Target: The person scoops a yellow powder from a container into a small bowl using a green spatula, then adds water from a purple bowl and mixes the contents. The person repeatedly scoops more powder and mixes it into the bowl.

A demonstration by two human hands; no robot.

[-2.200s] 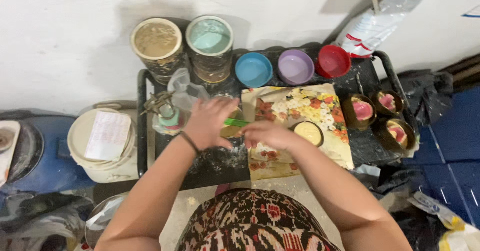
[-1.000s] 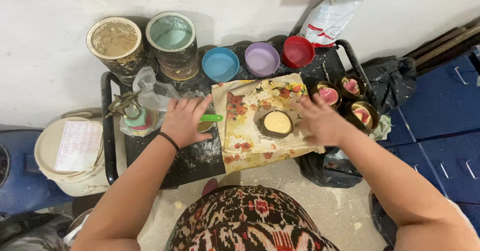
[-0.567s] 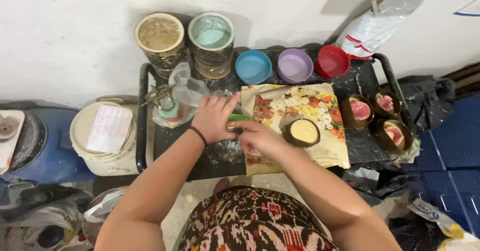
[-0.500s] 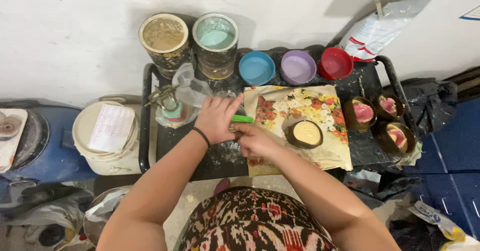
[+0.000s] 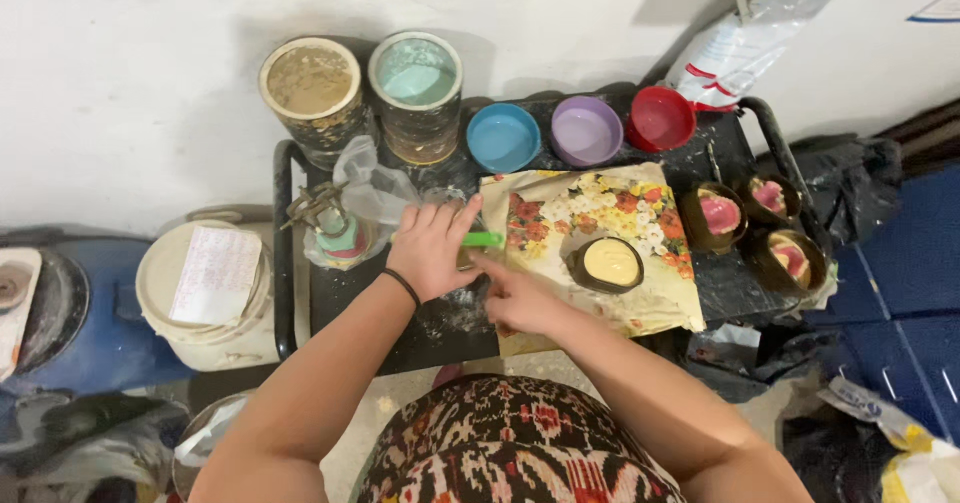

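My left hand (image 5: 428, 250) is cupped over a small bowl (image 5: 466, 258) on the black cart (image 5: 440, 323). A green tool handle (image 5: 483, 239) sticks out from under its fingers to the right. My right hand (image 5: 517, 298) lies just right of it, with its fingertips at the bowl's rim below the green handle; its grip is hidden. A dark bowl of cream-coloured filling (image 5: 610, 263) stands on a floral sheet (image 5: 600, 203), a little right of my right hand.
At the back stand two big open cans (image 5: 312, 83) (image 5: 415, 71) and a blue bowl (image 5: 503, 138), a purple bowl (image 5: 586, 131) and a red bowl (image 5: 661, 119). Three dark bowls with pink filling (image 5: 720, 213) sit right. A white bucket (image 5: 205, 293) is left of the cart.
My right hand reached toward the pink-filled bowls at the right, then came back to the small bowl under my left hand. The left hand stayed on that bowl.
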